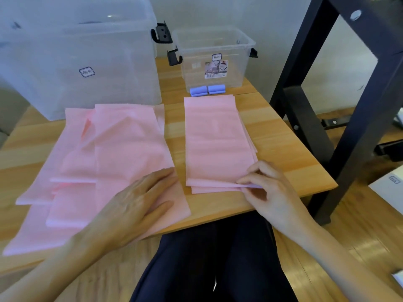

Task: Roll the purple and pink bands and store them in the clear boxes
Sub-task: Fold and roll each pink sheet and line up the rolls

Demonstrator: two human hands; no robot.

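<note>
Two piles of pink bands lie on the wooden table (281,136). The loose left pile (104,162) spreads wide; my left hand (135,203) rests flat on its near right part, fingers straight. The neat right stack (216,140) lies lengthwise. My right hand (268,188) pinches the near corner of its top band between thumb and fingers. Two rolled purple bands (207,90) sit side by side in front of the small clear box (213,57). A large clear box (76,57) stands at the back left.
A black metal frame (340,101) stands right of the table. My dark-clothed legs (213,262) are under the table's near edge. A white object (388,190) sits on the floor at far right.
</note>
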